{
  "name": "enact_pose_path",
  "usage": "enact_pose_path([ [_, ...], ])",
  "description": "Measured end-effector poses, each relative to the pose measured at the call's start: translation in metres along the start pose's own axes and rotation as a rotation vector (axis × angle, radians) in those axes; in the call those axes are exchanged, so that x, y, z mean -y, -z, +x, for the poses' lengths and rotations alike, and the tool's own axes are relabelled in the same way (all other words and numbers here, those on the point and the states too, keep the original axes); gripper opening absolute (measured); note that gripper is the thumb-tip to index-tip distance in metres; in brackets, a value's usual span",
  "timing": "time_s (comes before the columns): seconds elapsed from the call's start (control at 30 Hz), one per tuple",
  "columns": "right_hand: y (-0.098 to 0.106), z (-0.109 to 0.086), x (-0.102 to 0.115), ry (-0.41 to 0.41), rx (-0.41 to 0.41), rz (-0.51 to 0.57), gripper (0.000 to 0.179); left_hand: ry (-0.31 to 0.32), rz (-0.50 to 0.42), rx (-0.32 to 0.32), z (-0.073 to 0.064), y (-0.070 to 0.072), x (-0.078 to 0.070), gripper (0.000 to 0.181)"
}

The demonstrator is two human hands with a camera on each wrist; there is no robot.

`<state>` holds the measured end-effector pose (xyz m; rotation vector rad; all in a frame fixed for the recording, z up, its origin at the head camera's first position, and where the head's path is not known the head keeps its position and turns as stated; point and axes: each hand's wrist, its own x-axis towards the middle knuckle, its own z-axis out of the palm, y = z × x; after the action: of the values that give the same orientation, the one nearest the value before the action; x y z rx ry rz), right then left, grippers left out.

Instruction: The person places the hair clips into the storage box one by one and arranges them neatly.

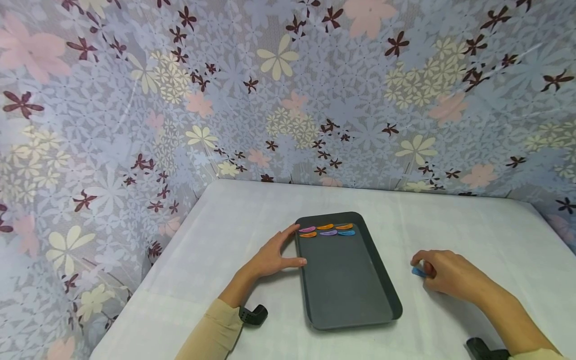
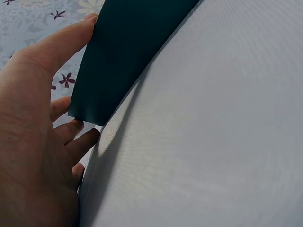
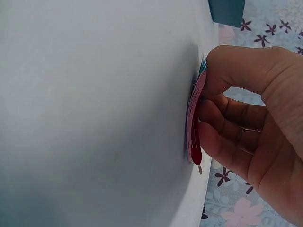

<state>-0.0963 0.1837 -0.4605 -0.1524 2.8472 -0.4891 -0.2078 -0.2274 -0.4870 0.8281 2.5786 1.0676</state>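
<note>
A dark grey rectangular tray [image 1: 344, 282] lies on the white-covered table. Near its far end sit several snap hair clips in two short rows: pink [image 1: 307, 229], orange [image 1: 325, 227], purple [image 1: 329, 233] and blue [image 1: 346, 233] among them. My left hand [image 1: 270, 257] rests at the tray's left side, thumb and fingers spread, fingertips right at the rim. Right of the tray, my right hand [image 1: 450, 275] pinches hair clips low over the cloth. A blue clip [image 1: 419, 272] shows under its fingertips; the right wrist view adds a pink-and-red clip [image 3: 195, 123] along them.
White cloth [image 1: 234, 210] covers the table around the tray. Floral fabric [image 1: 288, 100] hangs behind the table and along its left side. A black wrist device [image 1: 253, 315] sits on the left wrist, another [image 1: 486, 350] on the right.
</note>
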Motion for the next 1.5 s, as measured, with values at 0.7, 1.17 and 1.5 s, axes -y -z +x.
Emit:
enact_pose_path([
  [0.7,-0.004,-0.003,-0.008,0.089,-0.109,0.022,0.028,0.016,0.007,-0.003,0.001,-0.001,-0.001,0.093],
  [1.17,-0.004,-0.005,-0.010,0.171,-0.161,0.100,0.019,0.012,-0.005,-0.003,0.002,-0.001,-0.002,0.094],
  [1.5,-0.007,0.000,-0.012,0.156,-0.162,0.077,0.016,0.005,-0.008,-0.008,0.003,-0.001,-0.002,0.093],
])
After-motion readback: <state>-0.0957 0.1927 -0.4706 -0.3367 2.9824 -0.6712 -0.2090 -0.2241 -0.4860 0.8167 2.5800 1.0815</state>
